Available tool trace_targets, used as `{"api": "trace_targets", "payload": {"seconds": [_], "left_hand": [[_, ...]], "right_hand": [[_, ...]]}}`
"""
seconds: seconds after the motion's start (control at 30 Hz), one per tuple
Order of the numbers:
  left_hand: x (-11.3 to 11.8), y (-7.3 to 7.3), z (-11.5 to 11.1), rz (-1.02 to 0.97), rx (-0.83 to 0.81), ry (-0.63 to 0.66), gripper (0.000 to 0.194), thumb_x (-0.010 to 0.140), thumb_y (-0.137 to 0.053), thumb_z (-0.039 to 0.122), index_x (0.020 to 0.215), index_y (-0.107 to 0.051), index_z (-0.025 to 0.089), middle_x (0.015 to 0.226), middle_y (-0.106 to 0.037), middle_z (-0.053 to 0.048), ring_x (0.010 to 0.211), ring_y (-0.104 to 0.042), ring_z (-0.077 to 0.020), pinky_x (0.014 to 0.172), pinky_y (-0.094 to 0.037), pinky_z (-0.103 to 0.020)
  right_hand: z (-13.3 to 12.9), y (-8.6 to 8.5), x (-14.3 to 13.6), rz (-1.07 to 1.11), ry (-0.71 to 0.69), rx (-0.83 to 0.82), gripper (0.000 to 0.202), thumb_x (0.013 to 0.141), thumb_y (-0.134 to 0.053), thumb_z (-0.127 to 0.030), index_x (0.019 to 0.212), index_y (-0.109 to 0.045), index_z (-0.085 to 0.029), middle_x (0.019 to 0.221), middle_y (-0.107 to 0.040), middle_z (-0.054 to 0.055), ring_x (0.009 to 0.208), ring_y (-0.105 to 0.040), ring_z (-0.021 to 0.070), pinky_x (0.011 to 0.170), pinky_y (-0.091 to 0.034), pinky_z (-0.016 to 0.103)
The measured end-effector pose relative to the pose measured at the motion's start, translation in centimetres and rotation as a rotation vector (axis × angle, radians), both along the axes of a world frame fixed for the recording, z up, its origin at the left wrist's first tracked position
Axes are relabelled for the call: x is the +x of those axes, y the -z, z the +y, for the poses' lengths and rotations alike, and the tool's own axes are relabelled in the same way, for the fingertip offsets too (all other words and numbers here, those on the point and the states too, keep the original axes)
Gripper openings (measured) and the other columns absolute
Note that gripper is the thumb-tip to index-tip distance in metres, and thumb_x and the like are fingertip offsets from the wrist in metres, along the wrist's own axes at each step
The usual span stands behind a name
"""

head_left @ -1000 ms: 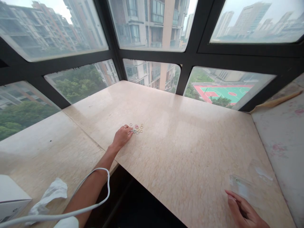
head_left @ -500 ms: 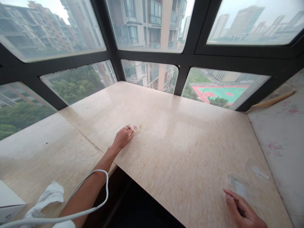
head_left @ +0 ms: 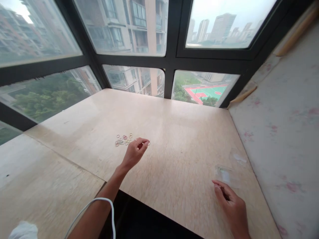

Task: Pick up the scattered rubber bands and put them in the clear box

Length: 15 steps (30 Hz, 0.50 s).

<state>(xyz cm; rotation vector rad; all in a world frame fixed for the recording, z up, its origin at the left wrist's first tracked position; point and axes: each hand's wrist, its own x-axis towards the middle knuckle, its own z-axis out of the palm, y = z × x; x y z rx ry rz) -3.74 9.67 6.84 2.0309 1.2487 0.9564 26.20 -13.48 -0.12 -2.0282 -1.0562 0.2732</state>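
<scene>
My left hand [head_left: 136, 150] reaches over the middle of the stone-look surface with thumb and forefinger pinched on a small thin ring [head_left: 149, 143]. Just left of that hand lies a loose group of similar small rings [head_left: 120, 142], some gold-coloured, some grey, a few pinkish. On the right, my right hand [head_left: 230, 202] hovers near the front with its thumb pressed to the forefinger. Whether anything tiny sits in that pinch is too small to see. Right behind its fingertips rests a clear plastic bag [head_left: 230, 176] with a white label.
Another piece of clear plastic [head_left: 239, 157] lies near the flowered wall [head_left: 274, 129]. A white cable [head_left: 109, 200] loops over my left forearm. White crumpled tissue [head_left: 24, 230] is at the lower left. Dark window frames [head_left: 170, 59] border the back; a dark gap [head_left: 139, 212] opens at the front.
The view has turned right. My left hand has moved from the left side of the rings to their right, now with one ring in its pinch. My right hand stays pinched by the plastic bag.
</scene>
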Motion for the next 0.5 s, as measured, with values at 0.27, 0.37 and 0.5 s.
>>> {"api": "trace_targets", "payload": {"seconds": [0.27, 0.37, 0.5], "left_hand": [[12.0, -1.5, -5.4, -0.130, -0.106, 0.327, 0.017, 0.086, -0.056, 0.029, 0.085, -0.070, 0.019, 0.076, -0.067, -0.002, 0.062, -0.054, -0.0107, 0.058, -0.043, -0.023], [16.4, -0.6, -7.2, -0.123, -0.102, 0.459, 0.014, 0.085, -0.056, 0.024, 0.086, -0.070, 0.019, 0.076, -0.067, -0.002, 0.060, -0.053, -0.0100, 0.060, -0.044, -0.024], [21.1, 1.3, -8.8, -0.067, -0.057, 0.585, 0.017, 0.085, -0.054, 0.019, 0.090, -0.070, 0.019, 0.082, -0.065, -0.003, 0.062, -0.054, -0.0102, 0.064, -0.045, -0.025]], "right_hand": [[0.1, -0.6, -0.6, 0.049, -0.048, 0.055, 0.029, 0.086, -0.048, -0.036, 0.089, -0.072, -0.019, 0.078, -0.073, 0.005, 0.064, -0.067, 0.0171, 0.060, -0.051, 0.025], [0.2, -0.8, -0.6, 0.077, -0.048, 0.069, 0.027, 0.086, -0.047, -0.032, 0.090, -0.071, -0.019, 0.078, -0.073, 0.004, 0.063, -0.066, 0.0159, 0.060, -0.050, 0.024], [0.2, -1.0, -0.6, 0.122, -0.065, 0.086, 0.026, 0.087, -0.047, -0.029, 0.092, -0.070, -0.019, 0.079, -0.073, 0.004, 0.064, -0.065, 0.0158, 0.062, -0.050, 0.025]]}}
